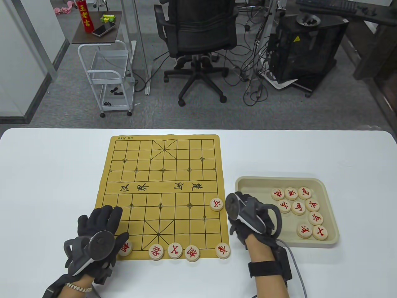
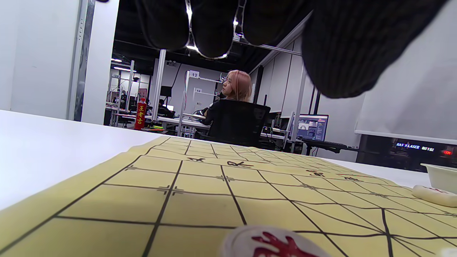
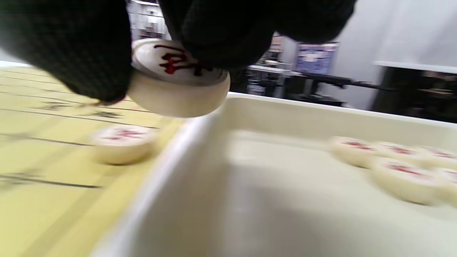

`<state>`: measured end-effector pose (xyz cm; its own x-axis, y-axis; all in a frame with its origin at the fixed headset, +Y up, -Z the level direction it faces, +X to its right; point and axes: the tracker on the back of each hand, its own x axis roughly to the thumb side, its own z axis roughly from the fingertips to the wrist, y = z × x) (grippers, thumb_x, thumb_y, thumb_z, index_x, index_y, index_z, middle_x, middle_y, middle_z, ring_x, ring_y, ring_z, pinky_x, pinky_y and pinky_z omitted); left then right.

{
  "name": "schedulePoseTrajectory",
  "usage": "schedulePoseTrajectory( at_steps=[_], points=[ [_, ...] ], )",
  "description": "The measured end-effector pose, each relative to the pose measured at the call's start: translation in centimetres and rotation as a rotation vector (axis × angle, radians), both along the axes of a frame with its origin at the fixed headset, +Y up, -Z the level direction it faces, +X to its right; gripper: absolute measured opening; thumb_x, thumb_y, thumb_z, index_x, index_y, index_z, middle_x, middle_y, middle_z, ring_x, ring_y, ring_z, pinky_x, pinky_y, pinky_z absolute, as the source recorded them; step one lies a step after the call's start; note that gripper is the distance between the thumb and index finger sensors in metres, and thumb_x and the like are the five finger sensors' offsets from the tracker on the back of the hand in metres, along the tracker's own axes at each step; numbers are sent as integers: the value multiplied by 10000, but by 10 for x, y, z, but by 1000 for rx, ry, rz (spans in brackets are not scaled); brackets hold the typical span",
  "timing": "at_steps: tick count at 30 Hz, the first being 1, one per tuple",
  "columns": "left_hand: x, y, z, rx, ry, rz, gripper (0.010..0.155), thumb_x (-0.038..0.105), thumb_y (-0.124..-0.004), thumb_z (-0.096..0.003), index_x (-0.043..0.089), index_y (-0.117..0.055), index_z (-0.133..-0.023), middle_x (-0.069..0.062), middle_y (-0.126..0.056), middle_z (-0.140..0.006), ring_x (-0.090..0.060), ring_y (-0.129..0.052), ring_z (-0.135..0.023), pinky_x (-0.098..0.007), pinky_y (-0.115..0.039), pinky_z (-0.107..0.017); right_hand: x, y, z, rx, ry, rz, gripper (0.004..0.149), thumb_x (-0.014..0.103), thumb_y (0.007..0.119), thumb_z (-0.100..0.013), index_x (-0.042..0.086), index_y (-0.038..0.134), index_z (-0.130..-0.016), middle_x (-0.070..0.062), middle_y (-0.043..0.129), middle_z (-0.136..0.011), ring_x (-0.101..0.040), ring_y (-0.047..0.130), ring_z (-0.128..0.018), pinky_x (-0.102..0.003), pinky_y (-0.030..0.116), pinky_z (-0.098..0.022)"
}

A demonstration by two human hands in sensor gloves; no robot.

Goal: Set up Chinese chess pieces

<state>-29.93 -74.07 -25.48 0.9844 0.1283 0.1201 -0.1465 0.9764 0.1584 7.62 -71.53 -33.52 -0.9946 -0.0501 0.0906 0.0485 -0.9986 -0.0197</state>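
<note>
A yellow chess board mat [image 1: 164, 183] lies on the white table. Several round cream pieces with red characters stand along its near edge [image 1: 175, 250], and one piece [image 1: 216, 204] sits at its right edge. My right hand [image 1: 245, 214] hovers over the tray's left rim and pinches a red-marked piece [image 3: 178, 76] between its fingertips. My left hand [image 1: 102, 223] rests flat on the mat's near left corner, holding nothing, beside a piece [image 1: 125, 248]; that piece also shows in the left wrist view [image 2: 275, 242].
A beige tray [image 1: 328, 245] to the right of the mat holds several more red pieces [image 1: 297, 208]. Beyond the table's far edge are an office chair [image 1: 198, 46], a white cart [image 1: 108, 77] and cables on the floor.
</note>
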Motion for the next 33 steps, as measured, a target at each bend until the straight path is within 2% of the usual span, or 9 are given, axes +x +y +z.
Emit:
schedulePoseTrajectory(
  at_steps=[3,7,11,16,18,21,26,30,33],
  points=[
    [0,0,0,-4,-1,-1,848,546,-853,-371,304,-471,-1089,-136,-541,-1179,-478,-599,-1087,-746,-394,-735,-39,-13,-1,-24,95,10,765,498,1015,-316,241,750,-985,-67,898,-923,-76,996,-513,-305,879,-371],
    [0,0,1,-7,-2,0,846,545,-853,-371,306,-471,-1088,-134,-540,-1180,-478,-597,-1088,-746,-392,-735,-68,-36,-7,-63,134,91,773,492,1016,-317,218,752,-990,-65,904,-921,-74,996,-511,-306,879,-371],
    [-2,0,1,-7,-1,10,847,543,-854,-373,304,-470,-1089,-134,-538,-1181,-480,-591,-1090,-747,-387,-736,-74,-58,-14,-136,130,145,734,479,1005,-340,228,760,-985,-61,911,-920,-78,998,-517,-310,878,-378],
    [-3,1,2,-8,-3,10,847,542,-854,-372,306,-470,-1089,-134,-537,-1181,-479,-590,-1091,-747,-387,-737,-60,-52,-15,-184,129,60,741,493,984,-340,240,749,-995,-79,878,-959,-104,1002,-588,-321,878,-413],
    [-3,1,2,-3,-4,12,849,543,-855,-371,305,-470,-1089,-136,-537,-1181,-482,-590,-1090,-748,-387,-736,-45,-38,-14,-126,104,21,721,483,973,-360,247,740,-1001,-84,844,-989,-122,993,-618,-331,867,-429],
    [-3,3,2,4,-2,14,848,541,-855,-372,305,-469,-1090,-137,-535,-1182,-482,-587,-1091,-748,-384,-737,-6,-11,-17,1,-5,15,694,459,973,-367,251,746,-989,-87,810,-1014,-140,976,-649,-345,856,-448],
    [-3,2,2,1,7,10,848,541,-856,-373,307,-468,-1090,-135,-532,-1184,-482,-585,-1093,-749,-382,-738,55,10,-26,46,-204,106,681,439,972,-382,255,739,-995,-96,761,-1053,-179,943,-722,-373,831,-488],
    [-4,3,2,3,18,12,848,540,-856,-372,308,-468,-1090,-134,-530,-1185,-482,-583,-1094,-748,-379,-739,101,2,-34,-21,-320,212,678,441,971,-384,249,742,-993,-92,763,-1051,-191,938,-738,-379,828,-494],
    [-4,4,2,4,24,8,850,540,-857,-372,306,-467,-1091,-135,-528,-1186,-484,-581,-1094,-749,-378,-738,129,-14,-39,-86,-392,238,660,435,971,-386,248,754,-981,-90,769,-1047,-194,936,-741,-380,829,-492]
  ],
)
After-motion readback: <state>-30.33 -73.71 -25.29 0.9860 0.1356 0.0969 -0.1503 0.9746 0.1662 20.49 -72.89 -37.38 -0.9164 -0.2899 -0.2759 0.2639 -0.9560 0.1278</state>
